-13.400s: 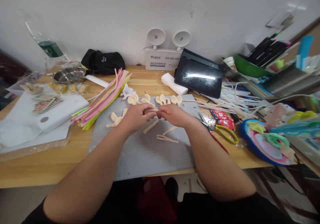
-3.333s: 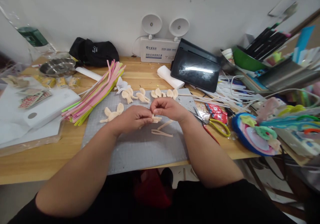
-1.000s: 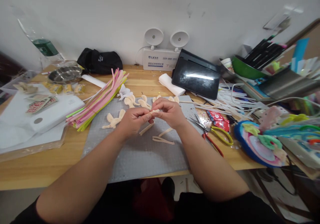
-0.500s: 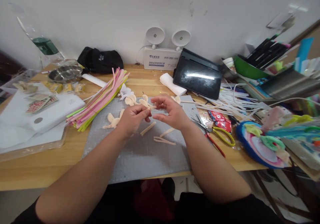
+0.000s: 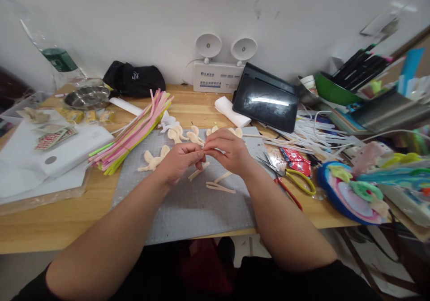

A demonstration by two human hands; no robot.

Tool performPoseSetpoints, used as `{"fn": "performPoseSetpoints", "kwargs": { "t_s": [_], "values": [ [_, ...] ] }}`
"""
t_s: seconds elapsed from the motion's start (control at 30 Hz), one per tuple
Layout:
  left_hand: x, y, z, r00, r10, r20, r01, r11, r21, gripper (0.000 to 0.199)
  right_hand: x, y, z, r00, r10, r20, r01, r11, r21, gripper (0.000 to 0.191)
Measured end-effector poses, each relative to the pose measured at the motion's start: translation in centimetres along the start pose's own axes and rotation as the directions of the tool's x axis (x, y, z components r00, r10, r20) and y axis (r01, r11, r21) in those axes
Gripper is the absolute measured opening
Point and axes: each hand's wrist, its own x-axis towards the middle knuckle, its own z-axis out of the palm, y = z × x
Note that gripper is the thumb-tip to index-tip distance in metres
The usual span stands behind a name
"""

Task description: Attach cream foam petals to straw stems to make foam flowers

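Over the grey cutting mat (image 5: 201, 216), my left hand (image 5: 183, 160) pinches a cream pipe cleaner, mostly hidden by the fingers. My right hand (image 5: 228, 151) meets it fingertip to fingertip, closed in a pinch on the same pipe cleaner. Behind the hands lie several cream pipe-cleaner shapes with rounded loops (image 5: 194, 135). Another looped cream shape (image 5: 152, 160) rests left of my left wrist. Below the hands are a folded cream pipe cleaner (image 5: 221, 187) and short cut cream pieces (image 5: 199, 172).
To the right lie yellow-and-red-handled pliers (image 5: 280, 175), red packets (image 5: 297, 161) and a blue round tray (image 5: 327, 193) of fuzzy pieces. Pink and green pipe cleaners (image 5: 134, 133) are bundled at left. A black tablet-like device (image 5: 265, 104) and an emergency light (image 5: 218, 77) stand behind.
My right hand has closed from spread fingers into a pinch and come against my left fingertips. The left hand keeps its pinch in nearly the same place.
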Motion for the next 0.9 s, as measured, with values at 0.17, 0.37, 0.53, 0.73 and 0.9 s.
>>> {"fn": "performPoseSetpoints", "kwargs": {
  "t_s": [0.17,0.37,0.53,0.73,0.9],
  "values": [
    [0.2,0.2,-0.6,0.957,0.291,-0.013,-0.202,0.696,0.689,0.021,-0.3,0.7,0.9,0.962,0.245,0.119,-0.25,0.968,0.029,0.008],
    [0.5,-0.2,-0.9,0.962,0.189,-0.198,-0.09,0.901,0.425,0.014,-0.4,0.8,1.8,0.879,0.47,0.075,-0.474,0.851,0.225,0.008],
    [0.7,-0.4,0.6,0.951,0.039,-0.306,-0.171,0.892,-0.418,0.015,-0.3,-0.7,3.4,0.804,0.573,-0.156,-0.448,0.757,0.475,0.012],
    [0.5,-0.4,0.8,0.963,-0.032,-0.266,-0.117,0.844,-0.523,0.011,-0.3,-1.0,2.9,0.875,0.479,-0.072,-0.376,0.766,0.522,0.011],
    [0.1,0.1,0.2,0.991,0.043,-0.128,-0.041,0.999,0.019,0.022,-0.2,0.0,2.1,0.798,0.603,0.013,-0.452,0.584,0.674,0.018]
  ]
}}
